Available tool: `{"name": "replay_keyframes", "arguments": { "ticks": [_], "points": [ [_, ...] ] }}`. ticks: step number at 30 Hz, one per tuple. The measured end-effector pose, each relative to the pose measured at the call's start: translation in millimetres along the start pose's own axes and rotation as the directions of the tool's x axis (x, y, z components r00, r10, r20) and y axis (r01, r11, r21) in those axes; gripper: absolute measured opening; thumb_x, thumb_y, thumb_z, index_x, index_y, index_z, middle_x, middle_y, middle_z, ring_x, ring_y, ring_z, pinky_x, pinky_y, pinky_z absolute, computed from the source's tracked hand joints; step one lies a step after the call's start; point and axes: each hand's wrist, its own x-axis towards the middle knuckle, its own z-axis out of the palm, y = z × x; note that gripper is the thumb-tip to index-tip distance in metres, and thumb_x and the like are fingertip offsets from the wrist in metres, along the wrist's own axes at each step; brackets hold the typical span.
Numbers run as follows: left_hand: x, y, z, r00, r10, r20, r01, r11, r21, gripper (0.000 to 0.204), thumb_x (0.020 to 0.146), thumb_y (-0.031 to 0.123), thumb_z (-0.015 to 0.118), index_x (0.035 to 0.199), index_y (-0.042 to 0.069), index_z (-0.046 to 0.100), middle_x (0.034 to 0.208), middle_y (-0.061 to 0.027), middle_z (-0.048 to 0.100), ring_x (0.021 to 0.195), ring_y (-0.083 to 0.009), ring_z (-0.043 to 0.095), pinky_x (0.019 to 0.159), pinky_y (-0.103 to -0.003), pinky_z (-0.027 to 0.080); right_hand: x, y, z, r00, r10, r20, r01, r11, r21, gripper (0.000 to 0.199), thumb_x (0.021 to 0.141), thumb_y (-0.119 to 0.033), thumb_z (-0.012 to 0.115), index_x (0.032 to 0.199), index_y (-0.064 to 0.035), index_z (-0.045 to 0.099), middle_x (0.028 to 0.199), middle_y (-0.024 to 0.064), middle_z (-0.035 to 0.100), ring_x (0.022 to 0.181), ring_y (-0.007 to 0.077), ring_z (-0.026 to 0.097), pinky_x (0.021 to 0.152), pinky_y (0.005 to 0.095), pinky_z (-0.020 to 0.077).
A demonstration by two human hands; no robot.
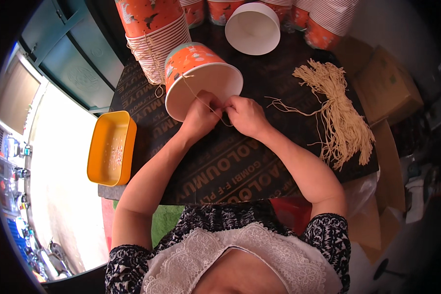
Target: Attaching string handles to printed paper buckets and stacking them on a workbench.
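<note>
I see both hands, left hand (199,116) and right hand (246,116), pinching a string (199,100) at the paper bucket (199,78) rim mid-table, tying it; the knot likely needs pulling tight.

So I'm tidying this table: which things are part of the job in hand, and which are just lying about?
In use:
left hand
right hand
string
orange paper bucket
bundle of strings
stack of buckets

Lying about:
yellow tub
cardboard boxes
</note>
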Motion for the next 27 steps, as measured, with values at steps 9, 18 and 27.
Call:
{"name": "replay_keyframes", "arguments": {
  "ticks": [9,18,27],
  "points": [
    [-2.1,6.3,-2.4,0.986,-0.137,0.097,0.154,0.969,-0.193,0.011,0.078,-0.003,0.060,0.089,-0.002,0.057,0.077,-0.0077,0.058,0.056,-0.0135,0.056,0.046,-0.026,0.046,2.2,2.2,3.6,0.999,0.011,-0.032,-0.010,1.000,0.022,0.016,0.085,-0.016,0.055,0.089,-0.0050,0.066,0.082,0.0156,0.067,0.080,0.0342,0.066,0.069,0.0434,0.0510],
    [-2.9,1.5,1.7,0.993,-0.096,0.064,0.103,0.989,-0.110,0.011,0.077,-0.003,0.062,0.087,-0.003,0.057,0.079,-0.0087,0.057,0.057,-0.0143,0.058,0.046,-0.027,0.047,2.9,-0.7,1.7,0.999,0.039,-0.029,-0.038,0.998,0.044,0.016,0.084,-0.016,0.056,0.088,-0.0049,0.067,0.081,0.0152,0.068,0.079,0.0333,0.066,0.068,0.0423,0.0515],
    [-3.9,2.7,8.2,0.998,-0.006,-0.070,0.003,0.999,-0.053,0.011,0.070,0.001,0.070,0.075,-0.001,0.060,0.082,-0.0168,0.059,0.080,-0.0322,0.059,0.070,-0.039,0.049,2.7,-0.3,1.7,0.998,0.039,-0.043,-0.035,0.997,0.072,0.016,0.083,-0.014,0.057,0.087,-0.0037,0.068,0.079,0.0147,0.068,0.076,0.0318,0.067,0.067,0.0405,0.0518]
  ]
}}
